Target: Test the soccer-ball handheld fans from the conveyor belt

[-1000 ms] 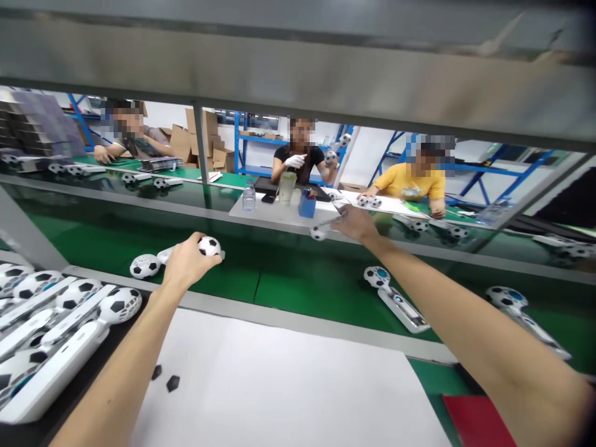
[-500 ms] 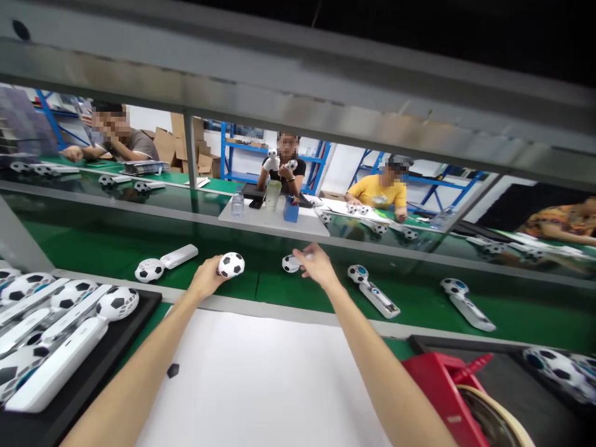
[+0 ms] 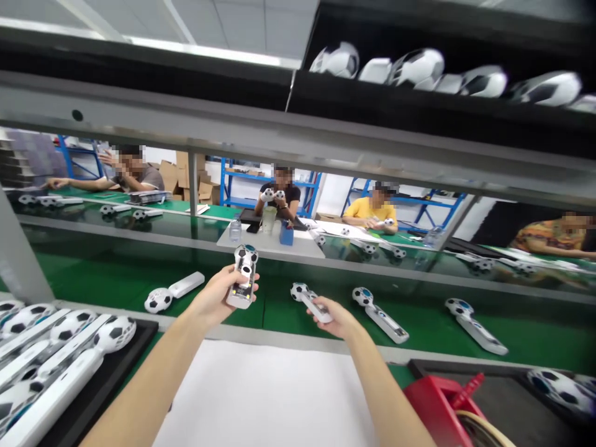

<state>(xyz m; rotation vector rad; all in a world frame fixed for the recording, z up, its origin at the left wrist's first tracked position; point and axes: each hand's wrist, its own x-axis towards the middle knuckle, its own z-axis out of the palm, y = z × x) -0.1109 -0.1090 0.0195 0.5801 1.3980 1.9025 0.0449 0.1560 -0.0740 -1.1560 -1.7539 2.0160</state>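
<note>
In my left hand (image 3: 215, 295) is a white handheld device (image 3: 239, 300) with a soccer-ball head, held upright above the green belt (image 3: 279, 316). Its handle is open at the front, showing inner parts, and my thumb lies across it. Fingers of my right hand (image 3: 342, 318) grip the handle of a second soccer-ball device (image 3: 300, 292), which tilts low over the belt; whether it touches the belt I cannot tell. To the right lie two open-handled devices, a nearer one (image 3: 384, 320) and a farther one (image 3: 479, 332). A device with a closed white handle (image 3: 186, 284) lies left.
White paper (image 3: 261, 391) covers the bench before me. A black tray (image 3: 125, 366) of devices stands left; a red tape dispenser (image 3: 433, 403) and another tray (image 3: 512, 403) stand right. Overhead runs a shelf (image 3: 223, 130) bearing more devices. Several people sit across the belt.
My left hand has turned its device upright, so its open handle now faces me. My right hand has moved down its device's handle, which now points toward me. The view has tilted up.
</note>
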